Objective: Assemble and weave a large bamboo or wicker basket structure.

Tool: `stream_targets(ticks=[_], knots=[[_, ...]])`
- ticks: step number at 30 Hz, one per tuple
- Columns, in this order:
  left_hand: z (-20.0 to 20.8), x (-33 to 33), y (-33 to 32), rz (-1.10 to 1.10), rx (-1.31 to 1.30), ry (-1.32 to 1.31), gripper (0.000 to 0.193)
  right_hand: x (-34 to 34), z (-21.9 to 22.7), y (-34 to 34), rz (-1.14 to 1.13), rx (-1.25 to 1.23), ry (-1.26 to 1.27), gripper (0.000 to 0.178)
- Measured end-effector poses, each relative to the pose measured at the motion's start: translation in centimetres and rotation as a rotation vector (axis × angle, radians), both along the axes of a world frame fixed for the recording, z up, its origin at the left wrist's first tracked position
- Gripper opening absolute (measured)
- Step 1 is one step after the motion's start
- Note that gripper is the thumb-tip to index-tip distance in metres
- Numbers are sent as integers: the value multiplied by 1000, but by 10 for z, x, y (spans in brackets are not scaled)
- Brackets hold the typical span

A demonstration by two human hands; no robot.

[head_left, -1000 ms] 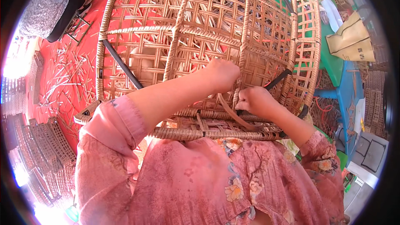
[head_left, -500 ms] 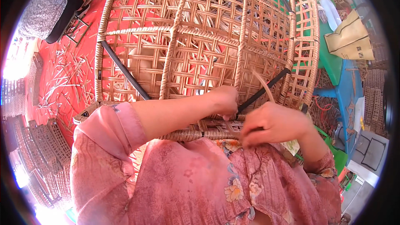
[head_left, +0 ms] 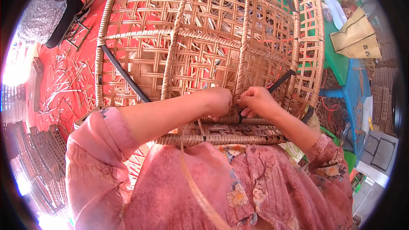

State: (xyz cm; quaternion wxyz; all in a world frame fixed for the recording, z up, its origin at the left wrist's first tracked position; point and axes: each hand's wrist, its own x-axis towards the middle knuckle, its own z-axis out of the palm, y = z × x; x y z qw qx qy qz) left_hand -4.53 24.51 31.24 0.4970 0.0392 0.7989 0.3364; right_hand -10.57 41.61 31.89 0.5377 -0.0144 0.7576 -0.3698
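As left hand (head_left: 220, 103) and right hand (head_left: 257, 102) curl over wickerwork (head_left: 208, 38), each grip's hold is unclear.

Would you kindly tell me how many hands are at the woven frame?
2: the left hand and, beside it, the right hand, both at the near part of the woven frame; no other hand shows there.

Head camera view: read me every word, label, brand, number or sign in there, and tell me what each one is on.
Tan, dark-trimmed bag at the right: small dark printed marks near its lower edge, too small and blurred to read.
Brown woven rattan framework: no lettering visible.
Pink floral shirt: flower patterns, no lettering visible.
Nothing else I can read.
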Motion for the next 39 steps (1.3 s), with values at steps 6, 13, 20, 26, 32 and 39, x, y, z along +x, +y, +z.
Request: stream_targets(ticks=[6, 13, 20, 26, 32, 39], knots=[[-12, 3, 0, 42, -35, 39, 13, 8, -13, 4, -84, -2, -26, 16], [-4, -1, -2, 75, -195, 268, 19, 15, -2, 1, -53, -111, 17, 14], [-7, -11, 9, -80, -274, 649, 12, 1, -16, 7, -14, -149, -149, 21], [-9, -11, 3, -122, -147, 737, 13, -17, -6, 7, 111, -134, -270, 25], [-7, -13, -3, -183, -218, 817, 20, -20, 0, 3, 344, -62, -137, 21], [-3, -20, -4, -205, -197, 871, 19, -2, -10, 20, 801, -123, 893, 13]])
